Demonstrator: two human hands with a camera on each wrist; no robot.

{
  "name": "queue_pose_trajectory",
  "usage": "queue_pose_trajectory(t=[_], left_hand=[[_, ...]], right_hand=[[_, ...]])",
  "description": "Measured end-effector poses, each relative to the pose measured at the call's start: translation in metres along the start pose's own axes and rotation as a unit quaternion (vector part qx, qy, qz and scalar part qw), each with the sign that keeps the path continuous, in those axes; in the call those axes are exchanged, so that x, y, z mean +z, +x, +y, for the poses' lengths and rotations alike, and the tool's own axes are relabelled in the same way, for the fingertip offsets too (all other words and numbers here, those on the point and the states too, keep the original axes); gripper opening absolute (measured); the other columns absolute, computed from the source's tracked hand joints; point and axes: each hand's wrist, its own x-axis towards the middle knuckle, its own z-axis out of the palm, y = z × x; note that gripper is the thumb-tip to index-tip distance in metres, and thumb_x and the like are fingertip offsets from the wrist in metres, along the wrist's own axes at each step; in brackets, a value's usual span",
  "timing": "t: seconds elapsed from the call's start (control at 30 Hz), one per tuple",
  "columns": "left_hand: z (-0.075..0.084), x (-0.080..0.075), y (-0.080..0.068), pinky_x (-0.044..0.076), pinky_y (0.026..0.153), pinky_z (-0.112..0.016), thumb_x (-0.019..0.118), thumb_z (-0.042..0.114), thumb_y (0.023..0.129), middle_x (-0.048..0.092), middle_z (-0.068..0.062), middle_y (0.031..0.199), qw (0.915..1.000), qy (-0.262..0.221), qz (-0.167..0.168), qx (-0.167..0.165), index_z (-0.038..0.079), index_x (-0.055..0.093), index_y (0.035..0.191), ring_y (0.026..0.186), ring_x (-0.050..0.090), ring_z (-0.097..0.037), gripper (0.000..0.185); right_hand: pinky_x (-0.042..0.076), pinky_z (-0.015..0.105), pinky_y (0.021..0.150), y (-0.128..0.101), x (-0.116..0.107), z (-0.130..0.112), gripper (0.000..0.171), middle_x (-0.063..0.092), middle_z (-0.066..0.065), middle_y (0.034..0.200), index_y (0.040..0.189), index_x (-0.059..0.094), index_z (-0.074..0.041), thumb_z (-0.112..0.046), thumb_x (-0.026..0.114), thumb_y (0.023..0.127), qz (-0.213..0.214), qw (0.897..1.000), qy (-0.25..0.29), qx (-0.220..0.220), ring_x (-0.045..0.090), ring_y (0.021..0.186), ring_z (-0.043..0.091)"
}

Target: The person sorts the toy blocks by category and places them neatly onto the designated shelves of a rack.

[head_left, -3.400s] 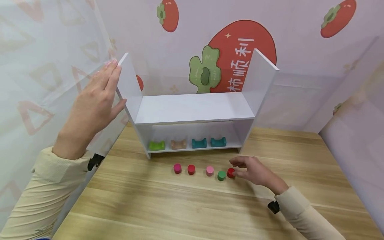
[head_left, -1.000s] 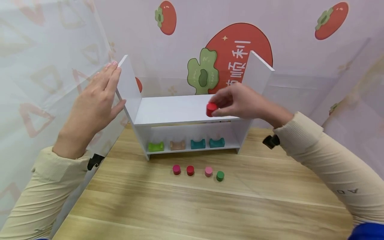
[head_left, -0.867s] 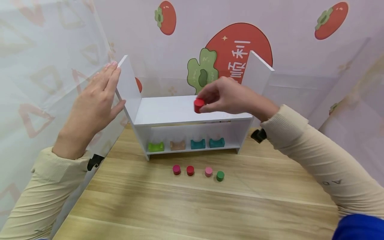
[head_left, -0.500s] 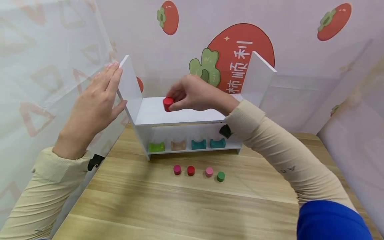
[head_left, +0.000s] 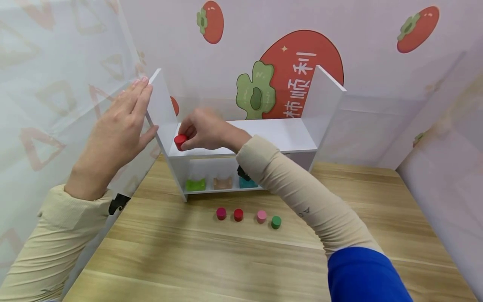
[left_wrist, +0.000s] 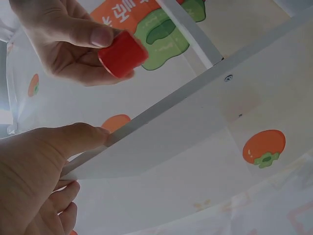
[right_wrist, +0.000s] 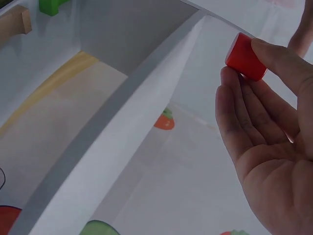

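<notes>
My right hand (head_left: 213,130) pinches a small red cylinder (head_left: 180,142) between thumb and fingertips, over the left end of the white shelf's (head_left: 275,132) upper board. In the right wrist view the cylinder (right_wrist: 245,57) is tilted between the thumb and fingers. My left hand (head_left: 115,134) holds the shelf's left side panel (head_left: 161,107) near its top. The left wrist view shows the thumb (left_wrist: 80,137) at the panel's edge and the fingers (left_wrist: 63,205) on its other side.
Magenta (head_left: 221,213), red (head_left: 238,215), pink (head_left: 261,217) and green (head_left: 276,222) cylinders stand on the wooden table before the shelf. Lime (head_left: 196,185), tan (head_left: 222,183) and teal (head_left: 246,183) notched blocks sit on the lower board. My right forearm (head_left: 313,201) hides part of it.
My right hand took the rightmost red cylinder from the table, lifted it above the upper board and carried it left to the shelf's left end. My left hand stays on the panel.
</notes>
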Motion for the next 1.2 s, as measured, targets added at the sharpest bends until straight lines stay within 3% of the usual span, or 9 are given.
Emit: queue_pose_trajectory(t=[0.37,1.07,1.2], left_hand=[[0.0,0.002,-0.003,0.026,0.134,-0.046,0.081,-0.001,0.086,0.037,-0.023,0.169,0.9999,-0.004,0.008,0.006,-0.005,0.033,0.161,0.157,0.036,-0.041,0.089],[0.001,0.003,-0.002,0.029,0.132,-0.052,0.08,-0.001,0.086,0.036,-0.023,0.169,1.0,-0.003,0.007,-0.003,-0.006,0.033,0.161,0.158,0.036,-0.04,0.088],[0.001,0.002,-0.002,0.029,0.132,-0.052,0.081,-0.001,0.086,0.036,-0.023,0.169,1.0,-0.001,0.007,-0.001,-0.006,0.033,0.161,0.158,0.036,-0.04,0.089]], right_hand=[[0.059,0.016,0.087,0.014,0.024,0.007,0.02,0.081,0.007,0.105,0.111,0.08,-0.003,-0.011,0.081,0.093,-0.007,0.999,0.003,0.04,0.075,0.095,0.012],[0.059,0.017,0.088,0.024,0.03,0.015,0.015,0.081,0.008,0.103,0.108,0.081,-0.003,-0.008,0.077,0.094,-0.015,0.999,-0.009,0.033,0.076,0.094,0.013],[0.058,0.02,0.095,0.021,0.025,0.014,0.025,0.08,0.009,0.114,0.119,0.078,-0.003,-0.012,0.077,0.095,-0.007,0.999,-0.035,0.034,0.074,0.103,0.014]])
